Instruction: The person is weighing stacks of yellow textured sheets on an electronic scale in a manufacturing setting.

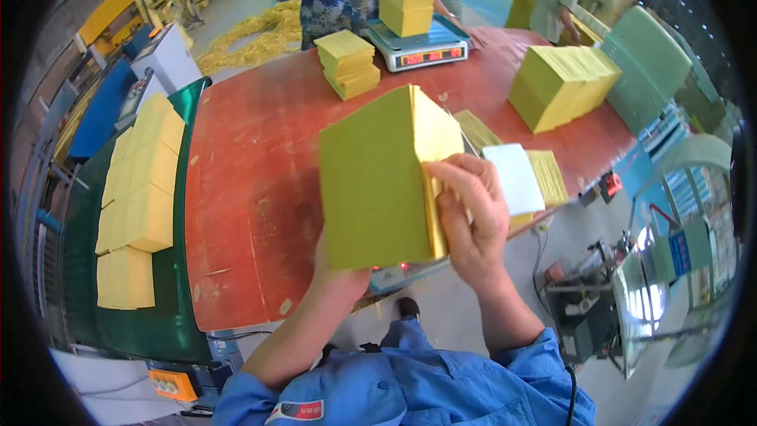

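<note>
A thick stack of yellow paper (377,181) is held up before me over the near edge of the red table, its broad face tilted toward me. My left hand (341,278) supports it from the lower left, most of its fingers hidden behind the paper. At the right edge my right hand (475,213) grips it, thumb and fingers closed on the sheets, which part slightly there. Just beyond that hand lie a white sheet (514,179) and more yellow paper (547,177). Below the held stack, a device with small red lights is mostly covered.
Across the red table (244,189), a digital scale (422,43) bears a yellow stack, with a person (335,0) behind it. Other stacks stand at far left (347,67) and right (564,87). Yellow blocks (142,189) line a green belt (177,300) at left. Machinery (591,315) stands lower right.
</note>
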`<act>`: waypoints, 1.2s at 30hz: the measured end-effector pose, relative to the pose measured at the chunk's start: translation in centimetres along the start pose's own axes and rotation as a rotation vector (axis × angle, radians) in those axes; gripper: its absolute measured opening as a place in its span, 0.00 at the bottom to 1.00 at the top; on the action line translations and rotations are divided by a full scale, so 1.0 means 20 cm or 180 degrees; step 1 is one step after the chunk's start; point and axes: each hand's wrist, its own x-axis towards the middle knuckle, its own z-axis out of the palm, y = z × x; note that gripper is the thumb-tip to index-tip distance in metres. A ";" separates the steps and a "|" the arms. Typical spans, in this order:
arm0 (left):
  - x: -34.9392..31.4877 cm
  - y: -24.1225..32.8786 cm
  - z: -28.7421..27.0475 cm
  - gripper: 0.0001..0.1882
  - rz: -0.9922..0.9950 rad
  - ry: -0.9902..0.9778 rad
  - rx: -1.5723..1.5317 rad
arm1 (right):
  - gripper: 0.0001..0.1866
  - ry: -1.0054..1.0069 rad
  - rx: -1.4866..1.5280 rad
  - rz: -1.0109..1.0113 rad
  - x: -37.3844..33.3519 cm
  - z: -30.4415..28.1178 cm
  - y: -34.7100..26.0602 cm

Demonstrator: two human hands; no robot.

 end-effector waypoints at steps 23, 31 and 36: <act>-0.02 -0.05 0.15 0.15 0.1743 0.0222 0.4583 | 0.13 -0.1749 -0.0687 -0.0754 0.39 0.10 0.54; 0.18 -0.06 0.27 0.16 0.3180 -0.0645 0.5759 | 0.13 -0.2256 -0.0553 -0.1394 0.55 0.26 0.71; 0.19 -0.07 0.26 0.18 0.3177 -0.0768 0.5901 | 0.20 -0.2482 -0.0706 -0.1273 0.56 0.26 0.71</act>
